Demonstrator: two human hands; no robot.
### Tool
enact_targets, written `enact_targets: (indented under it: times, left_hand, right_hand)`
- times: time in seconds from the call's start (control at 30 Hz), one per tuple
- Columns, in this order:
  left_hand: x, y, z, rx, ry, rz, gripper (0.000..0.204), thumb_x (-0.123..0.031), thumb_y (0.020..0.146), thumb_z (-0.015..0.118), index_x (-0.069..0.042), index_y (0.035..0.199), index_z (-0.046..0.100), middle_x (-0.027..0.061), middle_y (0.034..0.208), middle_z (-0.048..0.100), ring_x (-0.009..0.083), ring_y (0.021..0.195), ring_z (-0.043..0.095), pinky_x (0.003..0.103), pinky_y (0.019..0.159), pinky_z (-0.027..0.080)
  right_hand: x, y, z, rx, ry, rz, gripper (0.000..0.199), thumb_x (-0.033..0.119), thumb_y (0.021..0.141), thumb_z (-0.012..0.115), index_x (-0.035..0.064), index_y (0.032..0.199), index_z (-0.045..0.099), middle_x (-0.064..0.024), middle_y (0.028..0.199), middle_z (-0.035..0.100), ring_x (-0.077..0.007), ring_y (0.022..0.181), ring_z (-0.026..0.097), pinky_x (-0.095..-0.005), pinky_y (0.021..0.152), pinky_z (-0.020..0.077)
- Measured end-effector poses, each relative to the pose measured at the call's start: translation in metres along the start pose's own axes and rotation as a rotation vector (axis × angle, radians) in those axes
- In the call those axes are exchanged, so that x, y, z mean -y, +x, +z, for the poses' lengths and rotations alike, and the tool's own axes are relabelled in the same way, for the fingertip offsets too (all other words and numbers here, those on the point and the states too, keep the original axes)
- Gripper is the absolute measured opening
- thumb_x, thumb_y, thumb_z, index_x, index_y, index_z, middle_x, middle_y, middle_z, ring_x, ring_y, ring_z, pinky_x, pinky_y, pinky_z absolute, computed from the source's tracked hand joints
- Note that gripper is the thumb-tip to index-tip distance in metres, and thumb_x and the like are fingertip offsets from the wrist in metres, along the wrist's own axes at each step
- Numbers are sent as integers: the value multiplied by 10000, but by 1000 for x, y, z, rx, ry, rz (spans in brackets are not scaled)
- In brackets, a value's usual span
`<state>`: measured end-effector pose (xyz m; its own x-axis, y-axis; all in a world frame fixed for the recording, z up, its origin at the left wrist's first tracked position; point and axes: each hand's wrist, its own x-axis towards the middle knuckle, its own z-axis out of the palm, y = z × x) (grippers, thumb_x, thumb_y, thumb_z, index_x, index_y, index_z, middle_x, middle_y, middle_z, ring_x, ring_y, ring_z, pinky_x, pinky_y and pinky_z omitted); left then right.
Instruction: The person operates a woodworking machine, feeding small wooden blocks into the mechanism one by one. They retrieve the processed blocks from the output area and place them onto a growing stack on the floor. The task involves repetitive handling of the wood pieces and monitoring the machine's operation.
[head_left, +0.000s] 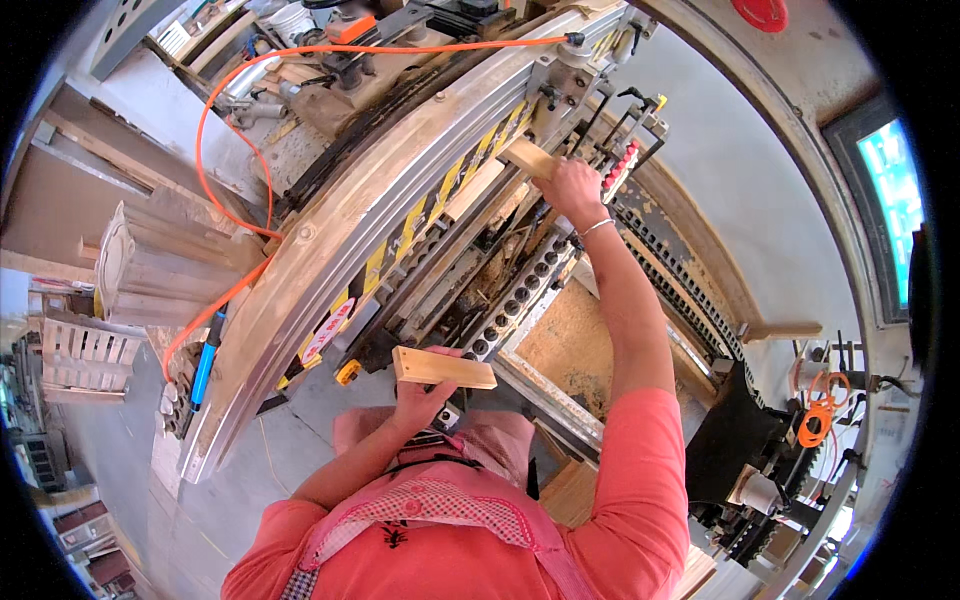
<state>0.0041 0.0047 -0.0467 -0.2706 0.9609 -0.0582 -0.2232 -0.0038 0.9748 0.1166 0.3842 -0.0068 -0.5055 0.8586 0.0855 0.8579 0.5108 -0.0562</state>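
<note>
Your left hand (pixel 424 402) pinches a pale oblong wooden block (pixel 443 369) lower centre, right hand (pixel 574 190) a second block (pixel 529 158) upper centre; slack grip risks drops.

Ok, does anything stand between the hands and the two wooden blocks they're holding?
Nothing visible does: the left hand directly holds the nearer block, and the right hand directly grips one end of the farther block.

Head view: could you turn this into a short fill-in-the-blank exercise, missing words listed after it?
1. The left hand holds a block made of ____.
2. The right hand holds another ____.
3. A bracelet circles the ____ wrist.
4. The tape is striped black and ____.

Missing words: wood; block; right; yellow.
</note>
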Motion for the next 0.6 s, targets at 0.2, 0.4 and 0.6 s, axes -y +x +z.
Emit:
enact_targets:
  times: [0.2, 0.4, 0.6]
  left_hand:
    - [6, -2, 1, -10, -47, -58, 444, 46, 786, 577, -14, 1204, 440, 103, 1163, 552, 172, 1083, 526, 329, 938, 422]
    - [-4, -2, -6, -49, -314, -116, 447, -123, 915, 493, -20, 1322, 337, 154, 1226, 524, 226, 1130, 511, 375, 982, 390]
    - [-26, -30, -19, -91, -588, -280, 503, -274, 928, 478, -11, 1331, 331, 182, 1240, 509, 295, 1131, 511, 426, 985, 384]
  right_hand:
    - [-1, 0, -5, 43, -21, -16, 431, 445, 749, 640, 29, 861, 639, -142, 840, 665, -308, 834, 637, -399, 734, 513]
    - [3, 1, -6, 64, -24, -29, 453, 458, 765, 620, 16, 866, 640, -153, 864, 661, -299, 891, 626, -392, 768, 508]
    - [2, -2, -7, 51, -68, -39, 462, 480, 763, 628, 34, 882, 634, -158, 864, 660, -296, 870, 633, -398, 732, 506]
